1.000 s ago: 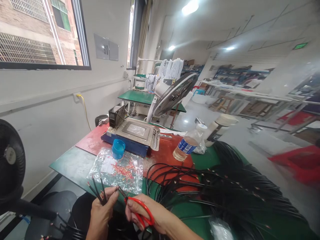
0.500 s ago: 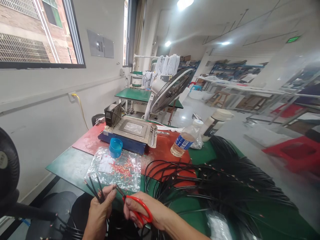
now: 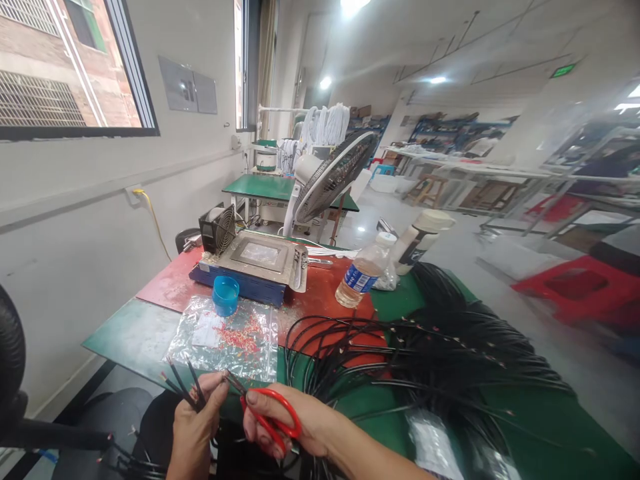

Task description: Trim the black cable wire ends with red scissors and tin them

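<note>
at the lower left of the frame, several black cables [image 3: 195, 380] are gripped in the left hand [image 3: 193, 437], with a tip pinched between thumb and forefinger. the scissors [image 3: 243, 400] are held by the right hand [image 3: 313, 417], closed around the red handles, and their points are brought to that tip. fine work on the cable end appears to be in hand; a steady pinch and a small, exact blade movement seem called for. a clear bag [image 3: 185, 350] is seen on the tabletop [image 3: 115, 333] just above, a cable heap [image 3: 450, 340] at the lower right
</note>
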Motion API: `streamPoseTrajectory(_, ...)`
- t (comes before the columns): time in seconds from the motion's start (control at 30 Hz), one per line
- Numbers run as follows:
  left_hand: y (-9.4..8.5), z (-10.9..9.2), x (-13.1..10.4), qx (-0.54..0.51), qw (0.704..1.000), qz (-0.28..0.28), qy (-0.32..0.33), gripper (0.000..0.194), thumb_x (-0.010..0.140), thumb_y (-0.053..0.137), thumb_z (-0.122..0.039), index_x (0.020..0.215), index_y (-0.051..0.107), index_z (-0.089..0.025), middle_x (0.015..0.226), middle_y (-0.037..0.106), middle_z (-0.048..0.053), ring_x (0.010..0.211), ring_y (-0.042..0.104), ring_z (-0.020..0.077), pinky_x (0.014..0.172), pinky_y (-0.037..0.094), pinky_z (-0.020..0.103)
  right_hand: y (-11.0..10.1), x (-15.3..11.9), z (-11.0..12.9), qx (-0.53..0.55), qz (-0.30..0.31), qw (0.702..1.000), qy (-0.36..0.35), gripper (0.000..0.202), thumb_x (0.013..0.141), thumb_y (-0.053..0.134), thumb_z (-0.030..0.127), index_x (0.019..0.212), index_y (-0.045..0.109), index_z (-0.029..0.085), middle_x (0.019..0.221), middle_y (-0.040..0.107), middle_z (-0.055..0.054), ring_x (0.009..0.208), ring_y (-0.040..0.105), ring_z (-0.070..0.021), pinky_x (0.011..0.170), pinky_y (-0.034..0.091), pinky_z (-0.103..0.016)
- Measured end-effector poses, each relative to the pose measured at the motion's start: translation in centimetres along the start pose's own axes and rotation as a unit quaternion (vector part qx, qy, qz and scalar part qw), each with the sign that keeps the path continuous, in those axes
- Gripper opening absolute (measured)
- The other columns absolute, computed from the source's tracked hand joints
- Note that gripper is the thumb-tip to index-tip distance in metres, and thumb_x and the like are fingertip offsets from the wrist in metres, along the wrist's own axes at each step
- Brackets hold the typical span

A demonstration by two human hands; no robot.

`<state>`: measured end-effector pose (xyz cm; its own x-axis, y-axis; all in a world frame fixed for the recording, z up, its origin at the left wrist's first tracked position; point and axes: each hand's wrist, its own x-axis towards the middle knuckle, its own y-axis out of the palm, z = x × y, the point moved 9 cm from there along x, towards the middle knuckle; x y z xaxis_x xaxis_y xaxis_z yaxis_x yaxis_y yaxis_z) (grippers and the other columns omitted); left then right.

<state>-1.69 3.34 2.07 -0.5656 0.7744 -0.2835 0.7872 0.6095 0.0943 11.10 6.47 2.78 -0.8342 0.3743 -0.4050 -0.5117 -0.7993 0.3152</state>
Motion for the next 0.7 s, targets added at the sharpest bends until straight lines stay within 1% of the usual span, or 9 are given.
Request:
streamPoseTrajectory(0.1,0.1,-0.4,0.0,0.004,1.0,0.005,0.015,0.036,0.048,0.081,-0.041,0.07,0.074,-0.014,0.054,0.06,0.0,0.048,0.049,0.0137,0.042,0.036,0.024,0.0,-0.1,-0.2,0.012,-0.005,1.0,0.005,0.066,0.073,0.046,0.074,0.068,0.061,0.01,0.048,0.045,0.004,0.036,0.043,-0.0046,0.033,0.022,-0.016)
streamPoseTrajectory(0.17,0.1,-0.6,0.0,0.01,0.999,0.011,0.03,0.03,0.05,0.08,-0.039,0.068,0.074,-0.015,0.066,0.066,0.003,0.059,0.056,0.0175,0.051,0.043,0.024,-0.1,0.0,-0.2,0.012,-0.009,1.0,0.0,0.067,0.074,0.045,0.074,0.07,0.062,0.009,0.05,0.045,0.003,0.037,0.043,-0.0044,0.033,0.023,-0.016)
streamPoseTrajectory(0.27,0.1,-0.4,0.2,0.024,0.999,0.017,0.043,0.026,0.053,0.079,-0.037,0.067,0.075,-0.015,0.073,0.069,0.004,0.072,0.059,0.0211,0.061,0.047,0.025,-0.1,0.1,-0.2,0.004,-0.011,1.0,-0.011,0.067,0.074,0.046,0.073,0.072,0.063,0.009,0.05,0.045,0.003,0.037,0.043,-0.0045,0.033,0.023,-0.016)
streamPoseTrajectory(0.43,0.0,0.2,0.5,0.036,0.998,0.03,0.044,0.026,0.057,0.078,-0.038,0.07,0.075,-0.016,0.079,0.071,0.005,0.08,0.061,0.0235,0.07,0.048,0.026,0.2,0.4,-0.5,0.005,-0.014,1.0,-0.015,0.065,0.075,0.045,0.073,0.068,0.06,0.01,0.048,0.045,0.004,0.035,0.041,-0.0042,0.033,0.021,-0.016)
streamPoseTrajectory(0.5,0.2,0.6,0.4,0.037,0.998,0.042,0.041,0.025,0.056,0.078,-0.038,0.069,0.075,-0.017,0.078,0.071,0.005,0.079,0.061,0.0228,0.071,0.048,0.026,-0.8,0.3,0.5,0.03,-0.057,0.997,-0.049,0.062,0.075,0.045,0.072,0.068,0.057,0.012,0.049,0.044,0.004,0.036,0.039,-0.004,0.035,0.021,-0.016)
streamPoseTrajectory(0.57,0.4,1.2,0.2,0.018,0.999,0.048,0.013,0.028,0.054,0.08,-0.038,0.069,0.075,-0.016,0.074,0.07,0.004,0.076,0.06,0.0212,0.068,0.048,0.025,-3.1,-0.5,2.7,0.064,-0.139,0.98,-0.124,0.057,0.075,0.047,0.071,0.069,0.053,0.014,0.051,0.042,0.006,0.039,0.038,-0.0043,0.038,0.024,-0.017)
streamPoseTrajectory(0.6,0.4,1.7,0.0,-0.002,0.999,0.048,-0.015,0.03,0.052,0.081,-0.039,0.071,0.075,-0.016,0.072,0.07,0.003,0.073,0.06,0.0196,0.064,0.048,0.024,-4.4,-1.2,4.0,0.065,-0.184,0.966,-0.166,0.054,0.075,0.049,0.069,0.07,0.051,0.015,0.052,0.041,0.006,0.042,0.039,-0.0047,0.041,0.026,-0.017)
streamPoseTrajectory(0.67,0.5,2.9,-0.4,-0.054,0.994,0.037,-0.091,0.036,0.049,0.083,-0.039,0.077,0.076,-0.017,0.069,0.068,0.002,0.068,0.058,0.0154,0.059,0.046,0.021,-6.0,-2.7,6.2,-0.004,-0.243,0.943,-0.227,0.048,0.074,0.056,0.062,0.07,0.05,0.015,0.054,0.041,0.006,0.048,0.039,-0.0059,0.048,0.03,-0.019)
streamPoseTrajectory(0.7,0.6,3.3,-0.7,-0.076,0.989,0.034,-0.125,0.039,0.049,0.084,-0.04,0.08,0.076,-0.017,0.068,0.067,0.001,0.064,0.057,0.0129,0.056,0.045,0.019,-6.1,-3.1,7.0,-0.065,-0.252,0.936,-0.237,0.044,0.074,0.059,0.058,0.069,0.051,0.015,0.055,0.042,0.005,0.05,0.038,-0.0065,0.05,0.03,-0.019)
